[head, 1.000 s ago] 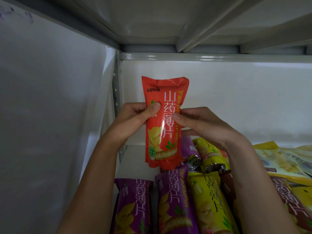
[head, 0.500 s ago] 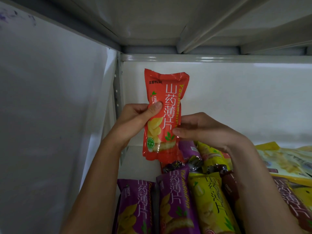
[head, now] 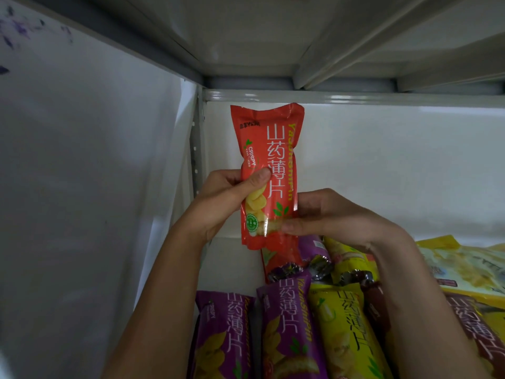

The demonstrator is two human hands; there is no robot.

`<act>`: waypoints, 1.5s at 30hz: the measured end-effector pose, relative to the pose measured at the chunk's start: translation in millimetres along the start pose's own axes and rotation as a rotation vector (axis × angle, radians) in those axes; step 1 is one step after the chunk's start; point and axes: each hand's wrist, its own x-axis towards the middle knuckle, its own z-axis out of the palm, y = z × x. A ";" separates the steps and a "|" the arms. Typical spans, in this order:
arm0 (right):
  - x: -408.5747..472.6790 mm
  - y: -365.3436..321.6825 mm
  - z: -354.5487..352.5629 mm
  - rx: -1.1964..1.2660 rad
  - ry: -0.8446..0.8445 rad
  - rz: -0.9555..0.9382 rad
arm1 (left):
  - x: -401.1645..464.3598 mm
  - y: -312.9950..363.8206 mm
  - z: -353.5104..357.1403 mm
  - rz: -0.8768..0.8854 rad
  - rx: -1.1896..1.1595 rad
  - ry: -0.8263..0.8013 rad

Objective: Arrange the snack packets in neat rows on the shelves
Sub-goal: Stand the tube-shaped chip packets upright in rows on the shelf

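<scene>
A red snack packet (head: 270,149) stands upright in the air at the back left of the shelf, close to the white back wall. My left hand (head: 226,198) grips its left edge, thumb across the front. My right hand (head: 328,214) pinches its lower right corner. Behind its bottom edge, a second red packet (head: 278,258) shows partly. Below lie two purple packets (head: 221,337) (head: 289,329) and a yellow packet (head: 347,332) side by side, with more purple and yellow ones behind them.
The white shelf floor (head: 232,269) shows bare at the back left corner. A white side panel (head: 95,187) closes the left. The upper shelf's underside (head: 246,36) hangs close above. Wide yellow packets (head: 464,266) lie at the right.
The red packet has risen and shifted slightly left toward the back corner. Both hands have slid lower on it, my right hand down to its bottom corner.
</scene>
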 end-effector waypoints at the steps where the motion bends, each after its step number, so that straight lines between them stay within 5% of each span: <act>1: 0.0 0.1 0.5 -0.013 -0.007 -0.009 | 1.0 -0.5 -0.3 0.000 0.003 0.009; 22: 3.8 7.6 -3.1 -0.072 0.161 0.140 | 2.4 -13.2 -4.6 -0.217 0.049 -0.151; 29: 7.7 8.6 -2.9 0.104 0.249 0.163 | 3.4 -17.9 -4.7 -0.236 0.073 -0.116; 38: 7.7 9.9 -4.8 0.146 0.315 0.157 | 5.2 -24.6 -5.9 -0.267 0.055 -0.257; 45: 12.3 6.7 -3.8 0.248 0.564 0.092 | 3.9 -24.0 -6.0 -0.268 0.177 -0.332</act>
